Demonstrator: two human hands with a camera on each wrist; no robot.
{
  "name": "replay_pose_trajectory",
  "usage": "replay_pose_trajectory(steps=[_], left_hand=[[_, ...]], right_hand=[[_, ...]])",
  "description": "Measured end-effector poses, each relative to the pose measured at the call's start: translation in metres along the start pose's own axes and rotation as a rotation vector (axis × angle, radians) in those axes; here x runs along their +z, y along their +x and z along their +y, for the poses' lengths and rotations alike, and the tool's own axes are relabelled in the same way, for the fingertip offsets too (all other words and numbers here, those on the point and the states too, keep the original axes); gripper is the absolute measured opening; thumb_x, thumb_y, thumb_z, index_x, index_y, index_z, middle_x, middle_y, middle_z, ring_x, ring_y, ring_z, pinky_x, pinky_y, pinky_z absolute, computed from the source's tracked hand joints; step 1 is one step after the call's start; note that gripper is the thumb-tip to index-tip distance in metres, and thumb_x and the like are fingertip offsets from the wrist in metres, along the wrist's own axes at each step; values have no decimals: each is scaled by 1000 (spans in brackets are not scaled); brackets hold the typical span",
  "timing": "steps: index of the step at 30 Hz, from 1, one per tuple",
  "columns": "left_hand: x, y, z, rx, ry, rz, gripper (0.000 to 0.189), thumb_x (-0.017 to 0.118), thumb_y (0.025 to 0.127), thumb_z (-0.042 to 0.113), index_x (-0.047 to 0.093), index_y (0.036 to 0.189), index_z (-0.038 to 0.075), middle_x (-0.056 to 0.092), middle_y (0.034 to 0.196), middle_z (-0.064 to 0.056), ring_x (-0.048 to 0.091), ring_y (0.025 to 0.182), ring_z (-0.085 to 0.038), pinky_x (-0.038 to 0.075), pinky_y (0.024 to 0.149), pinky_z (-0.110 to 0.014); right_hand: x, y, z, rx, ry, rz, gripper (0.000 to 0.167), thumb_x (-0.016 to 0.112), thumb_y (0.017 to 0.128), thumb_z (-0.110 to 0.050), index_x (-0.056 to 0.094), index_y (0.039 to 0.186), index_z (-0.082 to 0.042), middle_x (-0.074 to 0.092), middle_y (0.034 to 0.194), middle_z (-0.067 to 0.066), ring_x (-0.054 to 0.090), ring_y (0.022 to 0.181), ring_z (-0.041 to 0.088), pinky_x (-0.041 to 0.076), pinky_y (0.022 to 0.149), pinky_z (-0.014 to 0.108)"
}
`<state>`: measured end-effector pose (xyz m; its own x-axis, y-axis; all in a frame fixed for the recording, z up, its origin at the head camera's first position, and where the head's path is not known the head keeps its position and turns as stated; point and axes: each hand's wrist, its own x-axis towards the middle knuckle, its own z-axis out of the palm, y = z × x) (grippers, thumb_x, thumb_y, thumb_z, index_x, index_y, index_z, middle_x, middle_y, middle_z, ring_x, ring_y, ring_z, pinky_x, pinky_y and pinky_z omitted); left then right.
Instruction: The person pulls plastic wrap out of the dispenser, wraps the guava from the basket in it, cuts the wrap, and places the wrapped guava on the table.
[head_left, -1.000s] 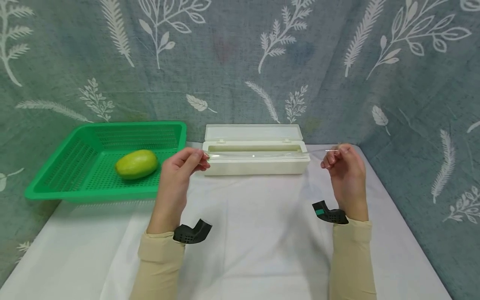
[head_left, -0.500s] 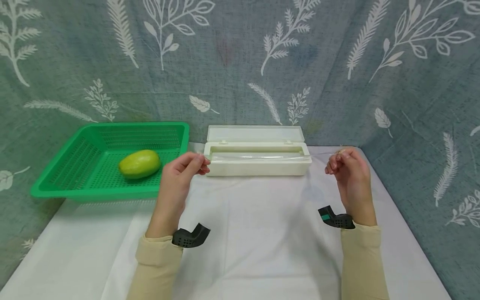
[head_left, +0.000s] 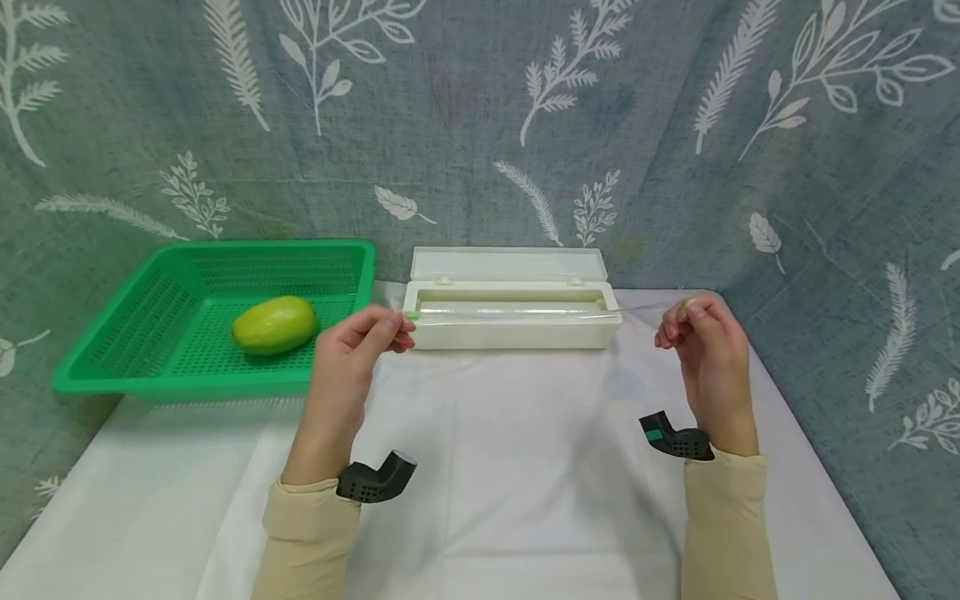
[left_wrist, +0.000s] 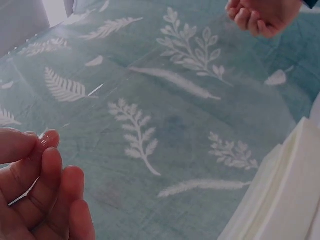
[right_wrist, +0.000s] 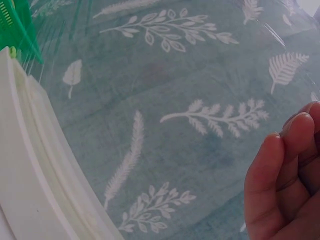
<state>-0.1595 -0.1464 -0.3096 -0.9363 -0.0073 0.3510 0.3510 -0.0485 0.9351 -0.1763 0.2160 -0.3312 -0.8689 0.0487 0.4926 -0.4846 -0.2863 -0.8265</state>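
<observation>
A sheet of clear cling film (head_left: 517, 316) stretches between my two hands, just over the white cling film dispenser (head_left: 517, 337). Thumb and fingertips of my left hand (head_left: 352, 354) pinch its left edge, beside the dispenser's left end. On the right, my right hand (head_left: 705, 350) pinches the other edge, a little beyond the dispenser's right end. Behind the long slot, the dispenser's lid (head_left: 510, 264) stands raised. A small green slider (right_wrist: 12, 52) shows on the dispenser's end in the right wrist view. The left wrist view shows the left fingertips (left_wrist: 49, 137) pressed together.
To the left stands a green plastic basket (head_left: 225, 385) with a yellow-green oval fruit (head_left: 273, 325) in it. A patterned grey-blue cloth (head_left: 450, 125) hangs right behind the dispenser. White cloth (head_left: 517, 467) covers the table.
My hands have spread slightly apart, the right one shifting right and the left one a little left. The film between them looks tauter and sits slightly lower across the dispenser.
</observation>
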Motion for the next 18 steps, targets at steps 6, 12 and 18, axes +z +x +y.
replay_pose_trajectory(steps=[6,12,18], left_hand=[[-1,-3,0,19,17,-16,18,57,88,17,62,84,0,60,82,-9,55,76,-25,46,74,-29],[-3,-8,1,-2,34,-22,20,56,89,17,62,85,-1,60,82,-9,55,76,-24,45,73,-28],[3,-8,2,35,22,-16,20,54,90,16,62,86,-3,59,82,-10,54,75,-25,45,72,-28]], right_hand=[[1,-3,-1,13,2,-8,17,41,94,-9,46,86,5,42,73,14,41,68,26,42,66,33],[2,-5,0,32,-10,-15,18,40,95,-10,45,84,4,41,73,13,41,69,26,43,65,32],[0,-3,-4,4,25,-10,18,39,95,-9,45,83,4,41,72,13,41,68,26,42,65,33]])
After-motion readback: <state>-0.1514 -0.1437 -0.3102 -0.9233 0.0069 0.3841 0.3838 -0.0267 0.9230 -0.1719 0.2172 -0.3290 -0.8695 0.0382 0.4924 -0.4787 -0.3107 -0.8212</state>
